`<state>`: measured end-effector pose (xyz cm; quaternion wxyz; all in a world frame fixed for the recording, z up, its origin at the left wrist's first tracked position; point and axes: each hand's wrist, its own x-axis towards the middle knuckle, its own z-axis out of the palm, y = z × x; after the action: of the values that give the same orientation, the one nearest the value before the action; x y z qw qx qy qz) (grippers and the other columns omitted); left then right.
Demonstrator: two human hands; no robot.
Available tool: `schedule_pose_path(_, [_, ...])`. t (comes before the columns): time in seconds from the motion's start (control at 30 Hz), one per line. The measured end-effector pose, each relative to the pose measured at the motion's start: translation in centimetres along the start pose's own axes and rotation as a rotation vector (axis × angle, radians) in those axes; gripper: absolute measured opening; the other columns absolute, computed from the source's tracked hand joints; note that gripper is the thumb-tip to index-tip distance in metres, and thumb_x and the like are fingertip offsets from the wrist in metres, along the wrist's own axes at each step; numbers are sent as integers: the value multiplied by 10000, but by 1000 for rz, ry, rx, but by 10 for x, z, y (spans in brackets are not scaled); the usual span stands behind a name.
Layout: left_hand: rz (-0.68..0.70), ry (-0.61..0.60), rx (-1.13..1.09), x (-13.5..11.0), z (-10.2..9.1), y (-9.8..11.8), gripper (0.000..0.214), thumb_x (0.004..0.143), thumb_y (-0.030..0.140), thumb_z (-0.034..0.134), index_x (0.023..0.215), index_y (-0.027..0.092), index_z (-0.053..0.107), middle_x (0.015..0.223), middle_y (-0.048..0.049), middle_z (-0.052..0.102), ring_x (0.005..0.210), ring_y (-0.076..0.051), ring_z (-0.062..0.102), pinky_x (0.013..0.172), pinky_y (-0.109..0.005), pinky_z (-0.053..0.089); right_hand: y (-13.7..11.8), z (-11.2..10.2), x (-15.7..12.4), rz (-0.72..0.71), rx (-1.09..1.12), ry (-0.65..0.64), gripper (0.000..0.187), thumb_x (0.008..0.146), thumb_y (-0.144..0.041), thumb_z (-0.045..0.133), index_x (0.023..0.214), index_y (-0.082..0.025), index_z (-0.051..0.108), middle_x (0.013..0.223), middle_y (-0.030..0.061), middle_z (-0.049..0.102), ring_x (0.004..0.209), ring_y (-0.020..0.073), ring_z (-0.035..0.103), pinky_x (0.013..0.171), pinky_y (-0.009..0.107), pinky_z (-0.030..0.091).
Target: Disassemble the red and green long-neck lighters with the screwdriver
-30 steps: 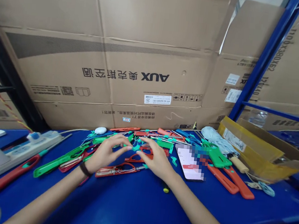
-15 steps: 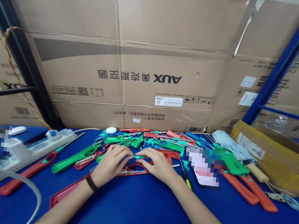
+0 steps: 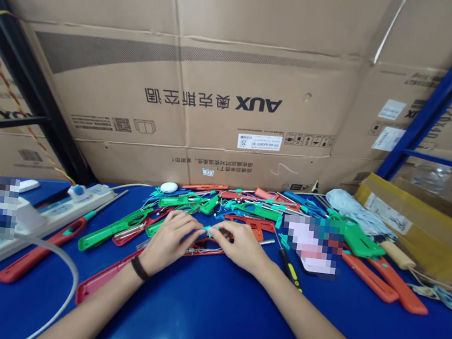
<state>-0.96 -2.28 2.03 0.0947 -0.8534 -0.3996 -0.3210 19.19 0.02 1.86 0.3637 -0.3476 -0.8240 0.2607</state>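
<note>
Between the fingertips of both hands sits a small teal plastic piece (image 3: 207, 229). My left hand (image 3: 174, 240), with a dark band at the wrist, pinches it from the left. My right hand (image 3: 242, 244) closes on its other side with thumb and fingers. Just beneath the hands lies an opened red lighter casing (image 3: 212, 250), partly hidden by them. A red half shell (image 3: 101, 280) rests under my left forearm. Green lighter casings (image 3: 115, 231) lie to the left, and more green and red ones are heaped behind the hands.
A white power strip (image 3: 52, 223) with a looping cable runs along the left. On the right are a yellow-black screwdriver (image 3: 290, 269), a blurred phone (image 3: 310, 250), orange-red lighters (image 3: 369, 275) and a taped cardboard box (image 3: 392, 215). A large cardboard sheet (image 3: 227, 17) stands behind.
The view has tilted down slightly and shifted. Both hands stay together at the teal piece, whose visible part has turned a little between the fingertips.
</note>
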Motion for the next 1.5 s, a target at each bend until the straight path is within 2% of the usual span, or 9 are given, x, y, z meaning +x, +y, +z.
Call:
schedule_pose_path(0.17, [-19, -40, 51, 1, -2, -3, 170, 948, 244, 429, 895, 193, 582, 875, -29, 663, 807, -173, 542, 795, -338, 375, -2, -5, -2, -86, 8, 27, 328, 843, -360, 588, 1144, -229, 599, 917, 22, 688, 739, 137, 636, 726, 270, 506])
schedule_pose_path(0.33, [-25, -59, 24, 0, -2, -3, 152, 948, 229, 420, 947, 198, 569, 906, -34, 655, 825, -178, 535, 807, -342, 368, -3, -5, -4, -190, 74, -23, 285, 850, -231, 568, 1132, -256, 599, 1025, 12, 679, 864, 140, 641, 805, 284, 507])
schedule_pose_path(0.5, [-29, -72, -73, 0, -1, 4, 139, 934, 215, 451, 991, 209, 577, 932, -30, 662, 864, -172, 562, 854, -342, 370, -3, -1, -6, -249, 76, -81, 260, 828, -178, 584, 1077, -243, 616, 954, 1, 682, 851, 130, 640, 810, 262, 500])
schedule_pose_path(0.63, [-9, -8, -115, -2, 3, 6, 181, 925, 194, 457, 1056, 207, 581, 908, -31, 670, 824, -168, 569, 853, -340, 391, -4, 1, -7, -273, -2, -72, 265, 824, -191, 591, 1083, -247, 607, 970, 9, 671, 872, 142, 628, 818, 273, 494])
schedule_pose_path(0.87, [-107, 57, -193, -6, 12, 7, 349, 925, 214, 453, 1271, 248, 482, 1006, -55, 657, 924, -197, 594, 843, -337, 463, -6, 0, -4, -248, -73, 0, 241, 798, -184, 611, 1034, -232, 594, 981, 26, 656, 911, 161, 608, 818, 277, 487])
schedule_pose_path(1.03, [-170, 63, -310, -5, 10, 12, 267, 937, 245, 426, 1161, 236, 570, 1069, -62, 668, 980, -202, 618, 837, -313, 504, -2, 0, -3, -201, -20, 64, 232, 803, -182, 582, 1027, -239, 564, 969, 11, 653, 848, 141, 625, 783, 250, 497])
schedule_pose_path(1.2, [-190, 69, -342, -4, 11, 11, 266, 873, 322, 564, 1122, 242, 611, 1029, -43, 700, 921, -202, 662, 824, -306, 536, -1, 1, -2, -166, -74, 68, 210, 790, -163, 569, 986, -240, 569, 929, 7, 651, 810, 144, 622, 743, 249, 497])
schedule_pose_path(1.33, [-235, 69, -389, -2, 12, 9, 272, 860, 324, 581, 1117, 246, 622, 1023, -21, 713, 874, -185, 686, 811, -288, 553, -1, -1, -1, -195, -89, 54, 223, 803, -160, 554, 1015, -229, 565, 911, 13, 644, 837, 146, 616, 760, 244, 490])
schedule_pose_path(1.5, [-254, 74, -379, 0, 9, 9, 273, 845, 362, 583, 1067, 224, 661, 996, -30, 732, 856, -207, 704, 803, -313, 568, -2, -2, -2, -136, -112, 29, 232, 844, -187, 531, 1065, -251, 555, 961, 11, 669, 873, 161, 638, 788, 266, 491])
